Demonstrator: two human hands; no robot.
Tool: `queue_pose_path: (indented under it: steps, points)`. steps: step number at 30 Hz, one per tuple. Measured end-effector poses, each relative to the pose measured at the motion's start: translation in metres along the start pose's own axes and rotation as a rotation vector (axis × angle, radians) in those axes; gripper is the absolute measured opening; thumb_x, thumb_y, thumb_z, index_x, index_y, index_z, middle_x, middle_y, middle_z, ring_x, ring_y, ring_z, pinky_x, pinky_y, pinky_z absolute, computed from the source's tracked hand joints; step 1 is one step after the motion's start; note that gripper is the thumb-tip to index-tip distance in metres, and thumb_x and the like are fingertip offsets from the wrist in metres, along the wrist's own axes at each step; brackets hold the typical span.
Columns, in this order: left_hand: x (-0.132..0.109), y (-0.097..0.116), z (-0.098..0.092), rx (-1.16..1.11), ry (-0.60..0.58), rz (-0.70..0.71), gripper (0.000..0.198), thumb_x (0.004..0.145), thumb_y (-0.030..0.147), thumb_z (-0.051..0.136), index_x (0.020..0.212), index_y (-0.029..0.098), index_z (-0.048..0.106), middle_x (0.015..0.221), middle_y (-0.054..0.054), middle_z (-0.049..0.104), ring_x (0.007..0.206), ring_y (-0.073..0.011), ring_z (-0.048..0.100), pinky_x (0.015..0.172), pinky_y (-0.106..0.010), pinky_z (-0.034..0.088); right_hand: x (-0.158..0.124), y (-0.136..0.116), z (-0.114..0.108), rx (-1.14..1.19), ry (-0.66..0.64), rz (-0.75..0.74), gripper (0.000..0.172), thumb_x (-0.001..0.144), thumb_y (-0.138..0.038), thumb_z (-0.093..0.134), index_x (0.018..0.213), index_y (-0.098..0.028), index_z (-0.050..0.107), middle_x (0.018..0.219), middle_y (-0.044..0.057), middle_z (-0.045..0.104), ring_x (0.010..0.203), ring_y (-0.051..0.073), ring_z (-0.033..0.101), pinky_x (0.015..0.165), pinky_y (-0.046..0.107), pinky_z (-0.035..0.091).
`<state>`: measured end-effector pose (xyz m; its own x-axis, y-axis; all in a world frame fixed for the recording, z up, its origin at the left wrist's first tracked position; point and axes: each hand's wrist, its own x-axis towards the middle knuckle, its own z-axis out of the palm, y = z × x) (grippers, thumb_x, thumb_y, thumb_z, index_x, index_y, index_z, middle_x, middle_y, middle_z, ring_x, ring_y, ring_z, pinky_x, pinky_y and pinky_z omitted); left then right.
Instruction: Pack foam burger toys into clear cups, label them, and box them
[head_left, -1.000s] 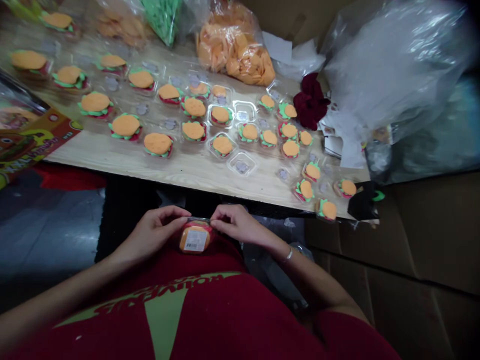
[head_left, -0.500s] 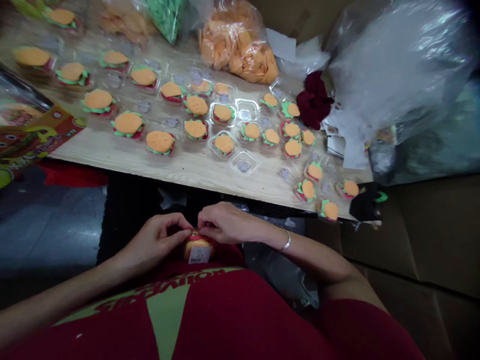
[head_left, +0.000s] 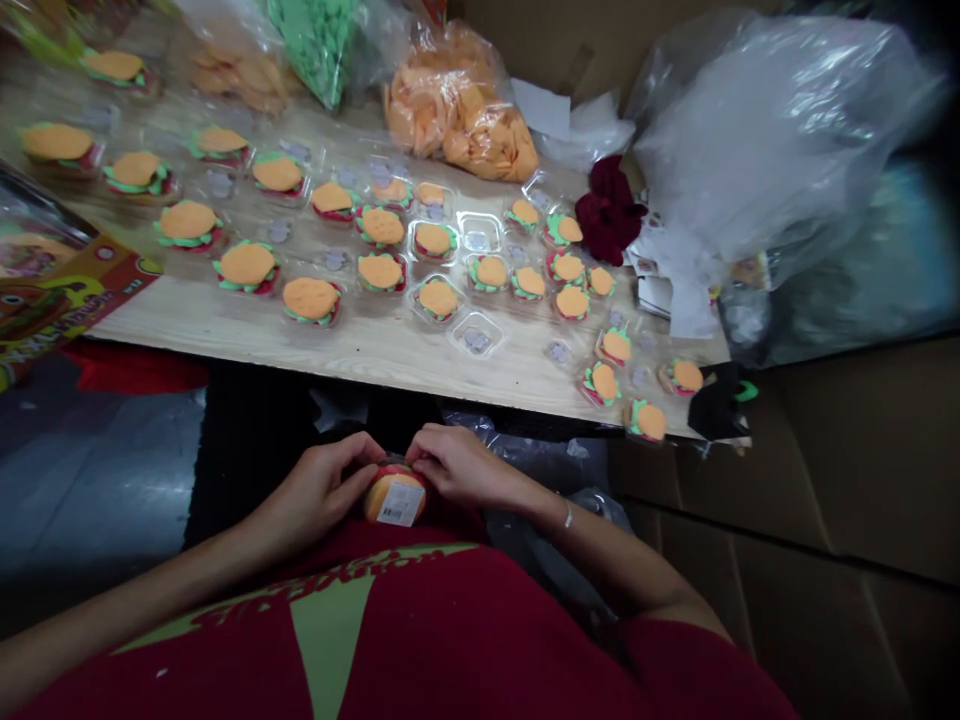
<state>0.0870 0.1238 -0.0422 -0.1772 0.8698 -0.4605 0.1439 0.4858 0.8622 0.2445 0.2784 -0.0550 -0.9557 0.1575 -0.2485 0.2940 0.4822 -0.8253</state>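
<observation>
Both my hands hold one small toy burger in a clear plastic case [head_left: 395, 495] against my red shirt, below the table's near edge. The case shows an orange bun and a white barcode label. My left hand [head_left: 319, 490] pinches its left side with thumb and fingers closed. My right hand [head_left: 457, 465] pinches its top right edge, fingers curled together. A thin bracelet sits on my right wrist.
A wooden table [head_left: 375, 345] carries several rows of toy burgers in clear cases [head_left: 311, 298] and a few empty cases [head_left: 475, 338]. Bags of orange pieces [head_left: 465, 115] and green pieces [head_left: 311, 40] stand behind. A dark red cloth [head_left: 611, 210], large clear bag [head_left: 780, 130] and cardboard boxes [head_left: 847, 470] lie to the right.
My hands stayed on the cased burger and shifted slightly around its top edge; the right hand moved in over it, then drew back a little. The view drifted a bit.
</observation>
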Motion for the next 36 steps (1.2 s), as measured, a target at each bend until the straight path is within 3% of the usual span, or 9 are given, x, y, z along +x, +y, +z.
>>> queue_pose_path:
  steps: [3, 6, 8, 13, 16, 20, 22, 27, 36]
  points:
    - [0.001, -0.006, -0.018, -0.129, -0.083, 0.054, 0.031, 0.089, 0.037, 0.059, 0.113, 0.017, 0.062, 0.091, -0.005, 0.066, 0.081, -0.0188, 0.061, 0.072, -0.029, 0.050, 0.004, 0.013, -0.006, 0.292, 0.026, 0.026, 0.008, 0.086, -0.012, 0.057, 0.085, -0.014, 0.065, 0.081, 0.003, 0.063, 0.072, 0.011, 0.054, 0.067, 0.024, 0.040]
    - [0.006, -0.017, -0.039, -0.135, -0.230, 0.204, 0.047, 0.089, 0.026, 0.063, 0.134, 0.031, 0.055, 0.105, -0.003, 0.065, 0.095, -0.0181, 0.063, 0.086, -0.030, 0.051, 0.014, 0.038, -0.006, 0.689, 0.017, 0.169, 0.007, 0.085, -0.020, 0.061, 0.085, -0.014, 0.065, 0.075, 0.000, 0.063, 0.064, 0.009, 0.052, 0.063, 0.023, 0.040]
    - [0.011, -0.024, -0.045, -0.050, -0.238, 0.351, 0.040, 0.088, 0.022, 0.065, 0.126, 0.035, 0.064, 0.107, -0.002, 0.062, 0.101, -0.0169, 0.061, 0.091, -0.028, 0.048, 0.021, 0.051, 0.007, 0.874, -0.001, 0.249, 0.011, 0.081, -0.024, 0.067, 0.084, -0.014, 0.066, 0.072, -0.001, 0.063, 0.061, 0.008, 0.051, 0.062, 0.022, 0.040]
    - [0.022, -0.025, -0.027, -0.102, -0.029, 0.562, 0.017, 0.085, 0.028, 0.073, 0.101, 0.031, 0.075, 0.119, -0.002, 0.056, 0.113, -0.0184, 0.054, 0.097, -0.026, 0.045, 0.026, 0.051, 0.059, 1.262, -0.142, 0.345, 0.032, 0.062, -0.032, 0.082, 0.082, -0.015, 0.065, 0.073, -0.001, 0.062, 0.062, 0.009, 0.052, 0.063, 0.023, 0.041]
    - [0.023, -0.018, -0.015, -0.331, -0.144, 0.438, 0.008, 0.090, 0.029, 0.068, 0.086, 0.022, 0.068, 0.119, -0.004, 0.061, 0.107, -0.0187, 0.061, 0.089, -0.027, 0.050, 0.015, 0.040, 0.072, 1.203, -0.058, 0.315, 0.036, 0.060, -0.034, 0.084, 0.083, -0.016, 0.064, 0.078, -0.001, 0.061, 0.068, 0.011, 0.052, 0.067, 0.024, 0.041]
    - [0.025, -0.020, -0.009, -0.509, -0.077, 0.249, 0.026, 0.087, 0.031, 0.071, 0.072, 0.016, 0.057, 0.098, -0.003, 0.066, 0.087, -0.0139, 0.064, 0.076, -0.021, 0.051, -0.009, 0.025, 0.060, 0.818, 0.451, 0.179, 0.014, 0.079, -0.030, 0.067, 0.081, -0.017, 0.066, 0.079, 0.000, 0.056, 0.074, 0.012, 0.050, 0.070, 0.026, 0.042]
    - [0.026, -0.023, -0.008, -0.549, -0.056, 0.189, 0.028, 0.084, 0.033, 0.075, 0.072, 0.016, 0.056, 0.096, -0.003, 0.067, 0.086, -0.0145, 0.064, 0.074, -0.021, 0.052, -0.021, 0.018, 0.053, 0.731, 0.548, 0.081, 0.018, 0.088, -0.030, 0.055, 0.090, -0.018, 0.069, 0.082, 0.001, 0.056, 0.076, 0.013, 0.053, 0.073, 0.028, 0.044]
    - [0.026, -0.026, -0.006, -0.514, -0.116, 0.019, 0.030, 0.081, 0.044, 0.076, 0.089, 0.017, 0.066, 0.092, -0.004, 0.068, 0.080, -0.0155, 0.063, 0.071, -0.023, 0.052, -0.031, 0.007, 0.053, 0.603, 0.521, 0.080, 0.016, 0.083, -0.032, 0.067, 0.090, -0.018, 0.070, 0.083, 0.002, 0.059, 0.075, 0.013, 0.055, 0.071, 0.027, 0.045]
    - [0.018, -0.018, -0.004, -0.420, -0.169, -0.034, 0.033, 0.085, 0.050, 0.067, 0.084, 0.017, 0.058, 0.095, -0.005, 0.068, 0.086, -0.0200, 0.063, 0.074, -0.027, 0.049, -0.018, 0.010, 0.056, 1.004, 0.407, 0.239, 0.029, 0.073, -0.043, 0.075, 0.078, -0.016, 0.067, 0.072, 0.000, 0.063, 0.062, 0.011, 0.055, 0.062, 0.026, 0.047]
